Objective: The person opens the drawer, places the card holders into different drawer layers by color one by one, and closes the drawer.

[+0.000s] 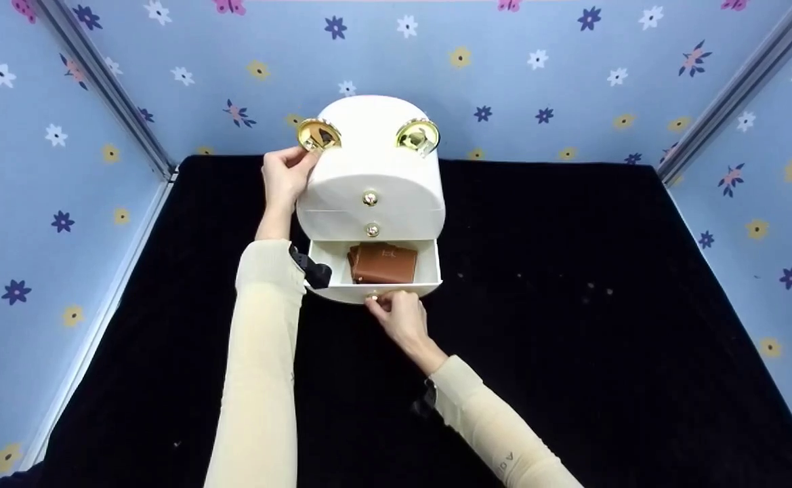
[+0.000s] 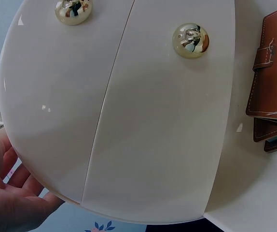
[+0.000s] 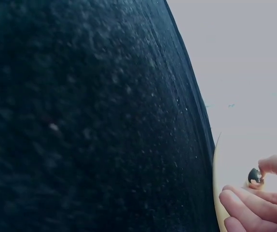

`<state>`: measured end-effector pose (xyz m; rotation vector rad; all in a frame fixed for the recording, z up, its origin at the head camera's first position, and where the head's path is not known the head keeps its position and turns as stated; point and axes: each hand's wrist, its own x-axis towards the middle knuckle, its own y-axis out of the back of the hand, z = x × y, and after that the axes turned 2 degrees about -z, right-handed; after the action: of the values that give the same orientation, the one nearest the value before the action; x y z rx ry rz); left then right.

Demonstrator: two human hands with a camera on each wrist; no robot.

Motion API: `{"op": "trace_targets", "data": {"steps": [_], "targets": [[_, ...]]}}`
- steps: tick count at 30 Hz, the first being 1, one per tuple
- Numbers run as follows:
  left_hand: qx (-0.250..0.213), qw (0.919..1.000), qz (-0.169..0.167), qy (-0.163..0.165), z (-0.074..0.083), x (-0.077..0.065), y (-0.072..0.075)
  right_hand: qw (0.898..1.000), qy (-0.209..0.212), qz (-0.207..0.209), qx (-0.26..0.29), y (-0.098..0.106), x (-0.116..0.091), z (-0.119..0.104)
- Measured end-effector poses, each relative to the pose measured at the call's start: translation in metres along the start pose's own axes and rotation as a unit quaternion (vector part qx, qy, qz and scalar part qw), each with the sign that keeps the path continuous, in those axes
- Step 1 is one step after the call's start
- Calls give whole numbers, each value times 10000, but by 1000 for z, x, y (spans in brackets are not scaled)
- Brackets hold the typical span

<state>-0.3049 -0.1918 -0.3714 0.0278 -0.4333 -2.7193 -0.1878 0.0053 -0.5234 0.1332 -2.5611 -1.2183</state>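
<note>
A white drawer cabinet (image 1: 371, 159) with rounded sides stands at the back of the black cloth. Its bottom drawer (image 1: 427, 274) is pulled out, and a brown leather wallet (image 1: 383, 263) lies inside. The wallet has a stitched strap and overlaps another brown leather piece in the left wrist view. My left hand (image 1: 287, 177) rests against the cabinet's left side, just below a round gold ornament (image 1: 319, 134), fingers loosely bent. At the drawer's front, my right hand (image 1: 404, 317) pinches the small gold drawer knob (image 3: 255, 178) between thumb and fingers.
Two upper drawers carry gold knobs, the top knob (image 1: 369, 198) and the middle knob (image 1: 372, 230); both are closed. A second gold ornament (image 1: 418, 135) sits at the cabinet's upper right. Black cloth (image 1: 572, 325) covers the table, with blue flowered panels (image 1: 538, 81) around it.
</note>
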Motion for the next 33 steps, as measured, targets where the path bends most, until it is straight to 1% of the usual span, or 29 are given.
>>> {"op": "trace_targets", "data": {"steps": [5,11,18,23,26,32,33], "targets": [[-41,10000,32,-78,-1,1,1,9999,-92,-8,-97,-1,10,1],[14,9999,79,-62,-1,0,1,9996,-210,-13,-165,-3,23,1],[-72,9999,98,-108,-1,0,1,9993,-165,-4,-340,-5,33,2],[-68,9999,100,-59,0,1,1,9991,-164,41,-385,-7,39,3],[-46,10000,71,-53,-1,0,2,9988,-244,-34,-428,-7,43,3],[-52,9999,72,-97,-1,-1,1,9974,-566,-242,-376,-8,53,3],[-56,9999,79,-112,0,-1,1,9977,-529,-177,-387,-9,55,4]]}}
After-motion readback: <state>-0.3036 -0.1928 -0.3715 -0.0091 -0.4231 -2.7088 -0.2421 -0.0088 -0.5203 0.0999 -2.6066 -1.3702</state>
